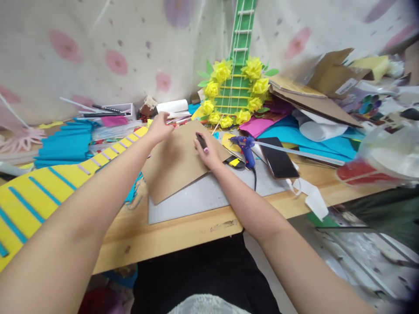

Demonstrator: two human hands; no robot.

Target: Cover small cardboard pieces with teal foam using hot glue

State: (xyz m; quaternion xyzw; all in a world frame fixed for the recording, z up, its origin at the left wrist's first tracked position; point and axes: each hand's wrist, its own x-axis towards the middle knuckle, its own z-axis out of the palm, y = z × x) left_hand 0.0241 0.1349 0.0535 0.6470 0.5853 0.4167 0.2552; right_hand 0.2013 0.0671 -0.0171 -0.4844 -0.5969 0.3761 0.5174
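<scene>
A sheet of brown cardboard [175,170] lies at a slant on a grey cutting mat [196,198] in front of me. My left hand [160,129] is at the sheet's far left corner, fingers stretched forward and apart; no held thing shows in it. On the cardboard's right part rests my right hand [208,153], its fingers closed round a short dark object [200,140] whose kind I cannot make out. Just to the right of that hand lies a blue glue gun [245,148] with a long glue stick in its back.
A green paper guitar [234,93] with yellow flowers leans at the back. Left lies a yellow strip [42,192] with blue bars. A black phone [279,157] sits right of the glue gun. Cardboard pieces [317,104], blue paper [301,139] and a plastic tub [376,161] crowd the right.
</scene>
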